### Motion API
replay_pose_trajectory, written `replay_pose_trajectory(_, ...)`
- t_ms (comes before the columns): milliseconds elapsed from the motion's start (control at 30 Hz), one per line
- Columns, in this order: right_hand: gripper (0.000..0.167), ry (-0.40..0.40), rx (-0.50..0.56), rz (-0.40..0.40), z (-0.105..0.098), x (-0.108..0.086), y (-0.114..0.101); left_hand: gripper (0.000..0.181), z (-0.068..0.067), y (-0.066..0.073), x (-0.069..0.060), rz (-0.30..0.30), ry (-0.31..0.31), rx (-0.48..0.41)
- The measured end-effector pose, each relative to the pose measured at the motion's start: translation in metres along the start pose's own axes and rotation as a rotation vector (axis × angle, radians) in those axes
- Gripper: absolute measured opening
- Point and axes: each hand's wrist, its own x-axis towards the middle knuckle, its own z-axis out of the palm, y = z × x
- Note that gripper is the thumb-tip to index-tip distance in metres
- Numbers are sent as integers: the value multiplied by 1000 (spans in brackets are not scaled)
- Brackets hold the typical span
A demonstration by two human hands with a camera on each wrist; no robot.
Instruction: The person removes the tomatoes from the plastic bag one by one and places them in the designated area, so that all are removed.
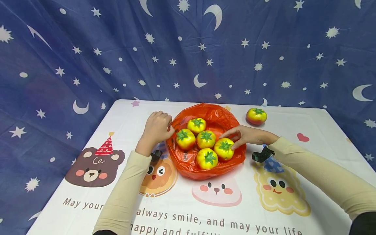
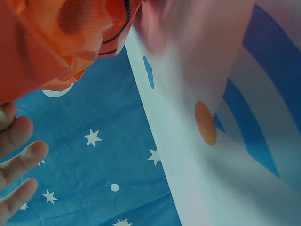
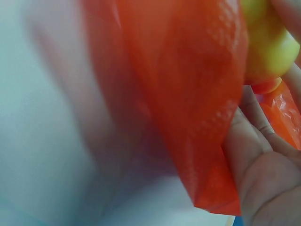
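Observation:
A red plastic bag [image 1: 188,168] lies wide open on the table with several yellow-red tomatoes with green leafy tops inside. My left hand [image 1: 158,129] grips the bag's left rim; in the left wrist view its fingers [image 2: 21,162] curl beside the orange-looking plastic. Over the bag's right side, my right hand [image 1: 245,135] holds the rightmost tomato [image 1: 224,149] between thumb and fingers. That yellow tomato [image 3: 268,49] also shows in the right wrist view, partly behind the bag's wall [image 3: 183,70]. Another tomato [image 1: 256,116] sits outside the bag, beyond my right hand.
A white tablecloth [image 1: 305,156] printed with cartoon figures and lettering covers the table. Behind the table's far edge hangs a blue curtain [image 1: 164,71] with stars and moons. Dark wrist cameras sit at both cuffs.

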Motion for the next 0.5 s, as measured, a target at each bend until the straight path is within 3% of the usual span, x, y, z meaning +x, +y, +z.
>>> replay_pose_trajectory(500, 63, 14, -15, -15, -7, -8, -11, 17, -1, 0, 0, 3, 10, 0)
